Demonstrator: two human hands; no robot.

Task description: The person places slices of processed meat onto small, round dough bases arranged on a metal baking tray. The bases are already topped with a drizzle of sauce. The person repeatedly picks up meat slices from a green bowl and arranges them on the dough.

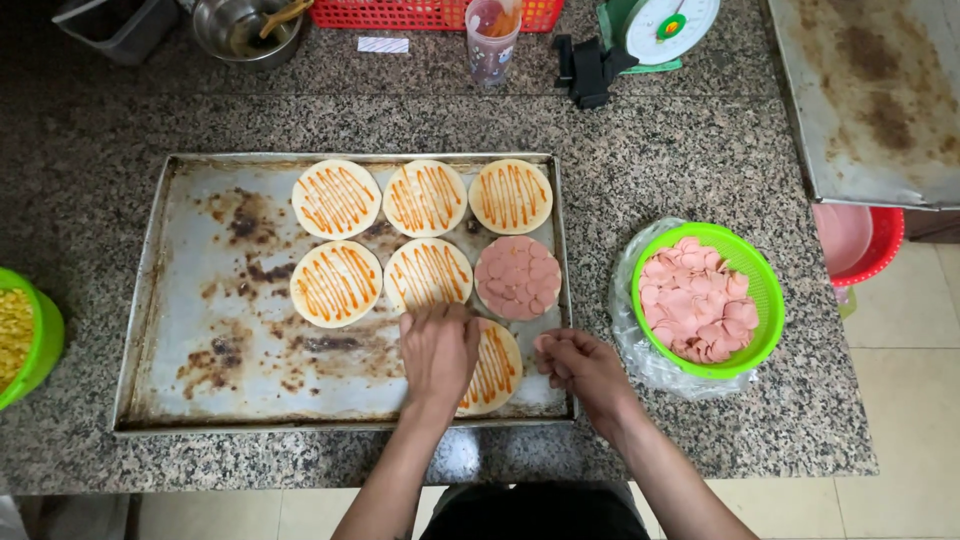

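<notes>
A: Nearest to us are the two forearms coming up from the bottom edge. The left hand [438, 350] lies palm down on the sauced dough round [492, 368] at the tray's near right corner, fingers narrow and flat, probably to steady it.

B: And the right hand [580, 365]?

A: It hovers just beside that round, over the rim of the baking tray [200, 330], fingers bunched narrow. I'd guess they pinch pink slices, but I cannot tell for certain.

B: Where would the slices come from?

A: From the green basket of sliced sausage [708, 298], which sits on the surface just right of the tray, within easy reach of that hand. A clear plastic bag lies under it.

B: And the other rounds?

A: Seven in all, packed toward the tray's right side. Five sauced rounds [336, 283] wait with orange stripes only; one covered round [517, 277] is fully tiled with pink slices, directly above the one under the hands.

B: Anything else close by?

A: A green bowl of corn [20, 335] at the far left edge.
</notes>
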